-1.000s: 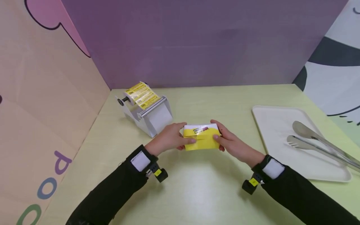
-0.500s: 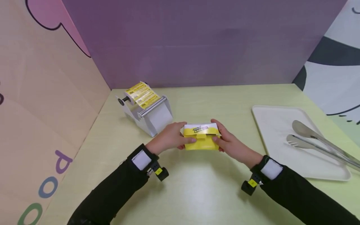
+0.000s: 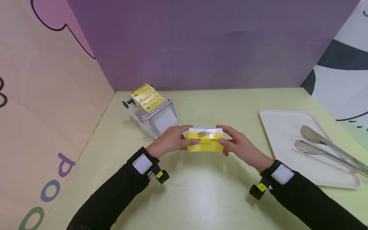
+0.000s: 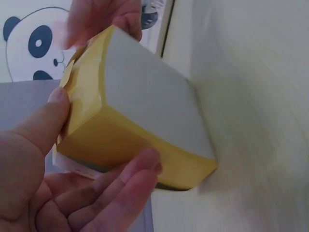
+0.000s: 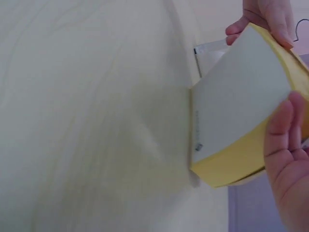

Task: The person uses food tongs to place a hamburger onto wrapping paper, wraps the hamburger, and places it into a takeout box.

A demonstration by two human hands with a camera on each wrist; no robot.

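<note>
Between my two hands is a small yellow-and-white paper food box, with a printed white lid and a yellow tab lying over its front. My left hand holds the left end, thumb on the front and index finger at the top back corner. At the opposite end my right hand grips it the same way, its thumb beside the tab. The left wrist view shows the box's plain white underside tipped up off the table toward me. Small print marks that underside in the right wrist view.
Behind my left hand stands a white dispenser with a roll of yellow printed labels and a toothed metal bar. To the right, a white tray carries a metal spoon and a metal fork. A purple wall rises behind the table.
The lid's tab came into view over the front, and the dark gap under the lid's right side has narrowed. Both hands have stayed on the box's ends; the head view has shifted slightly.
</note>
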